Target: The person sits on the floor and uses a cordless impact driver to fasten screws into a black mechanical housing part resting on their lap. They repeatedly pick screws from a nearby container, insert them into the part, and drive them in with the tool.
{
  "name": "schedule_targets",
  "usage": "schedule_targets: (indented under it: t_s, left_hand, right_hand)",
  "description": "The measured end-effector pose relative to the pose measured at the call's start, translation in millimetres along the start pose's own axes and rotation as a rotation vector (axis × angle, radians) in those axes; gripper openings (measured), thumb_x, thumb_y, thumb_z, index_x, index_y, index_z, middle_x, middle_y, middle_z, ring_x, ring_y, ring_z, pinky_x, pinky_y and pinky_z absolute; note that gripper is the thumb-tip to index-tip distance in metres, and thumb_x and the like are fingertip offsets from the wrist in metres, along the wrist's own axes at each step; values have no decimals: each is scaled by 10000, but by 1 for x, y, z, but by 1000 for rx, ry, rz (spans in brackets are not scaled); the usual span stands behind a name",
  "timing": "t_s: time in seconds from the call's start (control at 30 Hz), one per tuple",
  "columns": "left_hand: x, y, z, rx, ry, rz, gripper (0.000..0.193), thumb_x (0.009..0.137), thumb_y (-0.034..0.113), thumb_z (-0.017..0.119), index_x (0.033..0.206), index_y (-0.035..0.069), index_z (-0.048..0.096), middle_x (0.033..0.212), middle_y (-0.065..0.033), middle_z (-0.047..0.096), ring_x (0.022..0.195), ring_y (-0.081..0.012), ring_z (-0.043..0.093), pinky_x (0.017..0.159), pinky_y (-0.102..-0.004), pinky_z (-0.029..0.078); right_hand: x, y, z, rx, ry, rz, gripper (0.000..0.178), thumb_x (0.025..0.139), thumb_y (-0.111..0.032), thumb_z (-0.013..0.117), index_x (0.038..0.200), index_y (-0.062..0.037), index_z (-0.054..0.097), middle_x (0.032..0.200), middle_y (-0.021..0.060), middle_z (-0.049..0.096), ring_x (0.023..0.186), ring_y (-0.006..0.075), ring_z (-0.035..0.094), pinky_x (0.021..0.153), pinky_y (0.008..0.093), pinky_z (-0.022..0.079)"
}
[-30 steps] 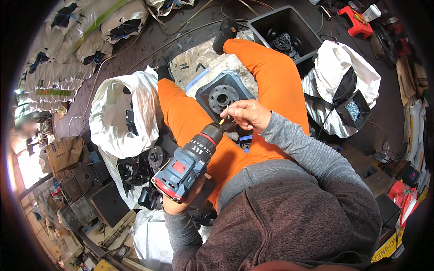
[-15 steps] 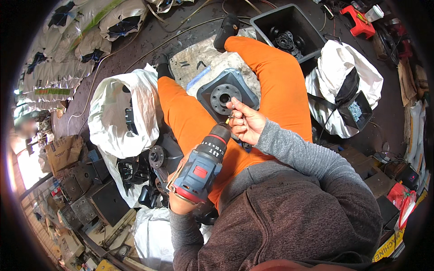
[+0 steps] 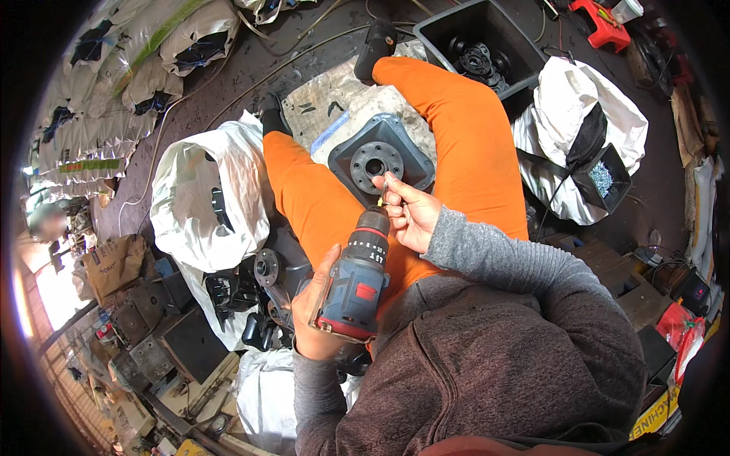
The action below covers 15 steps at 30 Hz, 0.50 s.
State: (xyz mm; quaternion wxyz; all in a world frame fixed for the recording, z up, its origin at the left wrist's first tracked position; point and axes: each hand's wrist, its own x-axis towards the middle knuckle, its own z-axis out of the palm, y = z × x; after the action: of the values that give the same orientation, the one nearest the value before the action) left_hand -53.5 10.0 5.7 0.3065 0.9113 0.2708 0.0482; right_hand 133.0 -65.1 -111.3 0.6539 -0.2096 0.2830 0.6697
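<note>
My left hand (image 3: 318, 304) is wrapped round a blue-grey and red cordless drill (image 3: 353, 285), whose chuck points away from me. Fingers of my right hand (image 3: 407, 211) pinch closed at the drill's tip, where a small yellowish bit (image 3: 380, 202) shows; what else they hold is too small to make out. Just beyond the fingertips, between my thighs, lies a dark square metal housing (image 3: 417, 156). On it sits a round grey flange (image 3: 377, 161) with a centre bore and a ring of holes.
A white sack (image 3: 205, 190) of dark parts stands at left, near another flanged part (image 3: 268, 267). On the right is a black tray (image 3: 614, 196) of small silvery-blue fasteners beside a white sack (image 3: 578, 99). A grey bin (image 3: 525, 45) holds dark rings. Hoses cross the floor.
The drill has swung to the right and its chuck now points more directly at the flange. My right hand has shifted slightly left and stays at the drill's tip.
</note>
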Motion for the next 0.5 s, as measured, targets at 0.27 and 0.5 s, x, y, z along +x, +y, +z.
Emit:
schedule_targets:
  t_s: [0.27, 0.5]
  left_hand:
    - [0, -10, -1, 91, -51, 23, 731, 690, 176, 818, 1323, -3, 499, 1030, -128, 699, 859, -215, 712, 730, -308, 569]
    - [27, -7, -13, 129, -56, 93, 536, 732, 101, 747, 1230, 28, 564, 980, -126, 678, 880, -266, 669, 802, -355, 532]
  right_hand:
    - [3, 1, 1, -57, -14, 11, 287, 974, -347, 572, 1131, -107, 582, 671, -87, 432, 551, 22, 369, 480, 172, 319]
    - [17, -25, -31, -406, 78, -113, 331, 990, -247, 546, 1269, -72, 570, 693, -88, 373, 548, 5, 329, 427, 149, 264]
